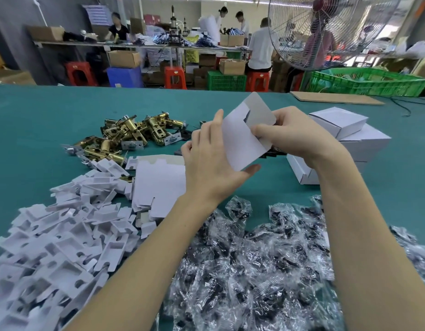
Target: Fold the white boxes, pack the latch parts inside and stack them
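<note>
Both hands are holding one flat white box blank (245, 137) up above the green surface (39, 120), near the middle of the view. The blank's long axis is running from lower left, near the person, up and away to the right, with its rounded flap pointing at the far edge. The left hand (206, 158) is gripping the near left edge, thumb curled under the bottom corner and fingers standing up behind the card. The right hand (295, 137) is pinching the right edge, its fingertips (256, 131) lying on the front face.

Just beneath, to the left, a stack of flat blanks (158, 185) is lying on the surface. Brass latch parts (130, 132) are piled beyond it. White plastic inserts (63, 235) are heaped at the near left and clear bags of dark parts (254, 259) at the near right. Folded white boxes (345, 137) are stacked right of the hands. Bare green surface is lying open beyond the hands and at the far left.
</note>
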The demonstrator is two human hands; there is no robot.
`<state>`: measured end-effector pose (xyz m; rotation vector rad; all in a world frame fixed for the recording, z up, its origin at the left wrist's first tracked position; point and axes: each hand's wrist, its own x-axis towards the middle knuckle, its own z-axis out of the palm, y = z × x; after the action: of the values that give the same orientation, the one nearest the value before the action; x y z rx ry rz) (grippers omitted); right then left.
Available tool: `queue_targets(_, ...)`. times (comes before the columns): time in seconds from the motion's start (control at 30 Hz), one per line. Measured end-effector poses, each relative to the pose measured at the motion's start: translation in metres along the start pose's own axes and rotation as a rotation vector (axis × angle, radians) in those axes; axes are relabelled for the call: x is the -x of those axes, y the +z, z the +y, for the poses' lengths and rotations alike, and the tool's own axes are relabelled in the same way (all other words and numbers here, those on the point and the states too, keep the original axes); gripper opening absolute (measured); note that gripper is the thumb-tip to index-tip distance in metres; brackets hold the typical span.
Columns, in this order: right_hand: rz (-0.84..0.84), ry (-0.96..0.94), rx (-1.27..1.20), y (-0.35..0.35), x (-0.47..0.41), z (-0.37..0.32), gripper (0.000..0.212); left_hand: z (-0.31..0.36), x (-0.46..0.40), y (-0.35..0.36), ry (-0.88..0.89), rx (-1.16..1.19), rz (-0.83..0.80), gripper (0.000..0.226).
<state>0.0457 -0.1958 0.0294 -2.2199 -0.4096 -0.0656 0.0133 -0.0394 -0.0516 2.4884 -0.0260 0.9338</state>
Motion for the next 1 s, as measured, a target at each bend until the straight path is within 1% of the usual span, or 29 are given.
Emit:
queue_targets(0.13, -0.016, 0.093, -0.153, -0.004, -0.002, 0.007, 0.019, 0.0, -0.002, -0.004, -0.007, 0.13, 0.001, 0.109)
queue_targets(0.23, -0.012, 0.09, -0.146, -0.002, -0.002, 0.012, 0.018, -0.002, -0.004, -0.005, -0.028, 0.208, -0.019, 0.101)
queue_targets(0.3, -0.033, 0.064, -0.203, -0.001, -0.001, 0.012, 0.012, -0.002, -0.003, -0.004, -0.004, 0.172, -0.072, 0.108)
queue_targets(0.4, -0.065, 0.049, -0.287, -0.003, -0.001, 0.009, 0.018, -0.002, -0.003, -0.002, 0.046, 0.109, -0.129, 0.12)
queue_targets(0.47, -0.095, 0.06, -0.336, -0.004, -0.001, 0.008, 0.018, -0.004, -0.004, -0.003, 0.045, 0.122, -0.129, 0.122)
queue_targets(0.6, -0.046, 0.041, -0.21, -0.002, -0.001, 0.009, 0.015, -0.006, -0.004, -0.005, 0.068, 0.11, -0.098, 0.118)
queue_targets(0.77, -0.068, 0.03, -0.217, 0.001, 0.001, 0.008, 0.008, -0.007, -0.004, -0.007, 0.073, 0.112, -0.096, 0.118)
queue_targets(0.87, -0.06, 0.034, -0.232, 0.001, 0.002, 0.009, 0.022, -0.004, -0.004, -0.009, 0.085, 0.127, -0.079, 0.11)
queue_targets(0.93, -0.04, 0.04, -0.194, 0.001, 0.001, 0.01, 0.033, -0.001, -0.004, -0.01, 0.086, 0.144, -0.061, 0.102)
queue_targets(1.0, -0.004, 0.041, -0.106, 0.002, -0.001, 0.013, 0.03, 0.0, -0.003, -0.011, 0.089, 0.177, -0.035, 0.091)
